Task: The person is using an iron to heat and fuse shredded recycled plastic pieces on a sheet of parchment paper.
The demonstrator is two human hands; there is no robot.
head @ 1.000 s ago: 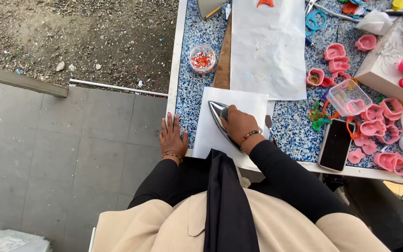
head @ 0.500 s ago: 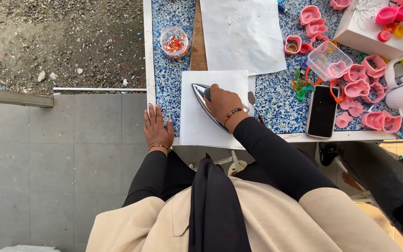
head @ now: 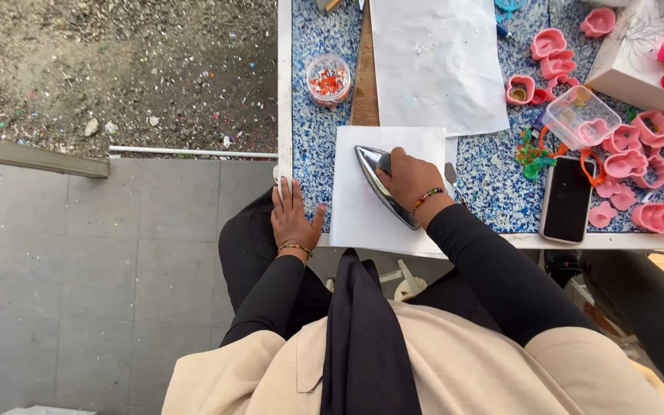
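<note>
Right hand (head: 407,178) gripped the iron (head: 382,184) by its handle, likely heavy and hot, on thin white paper (head: 366,219) at the worktop (head: 493,173) edge, left hand (head: 292,219) open and flat beside it

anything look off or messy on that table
Somewhat. Pink moulds lie scattered at odd angles around the phone, whose near end reaches the table edge. The sheet under the iron overhangs that edge too. Nothing looks spilled or broken.
</note>
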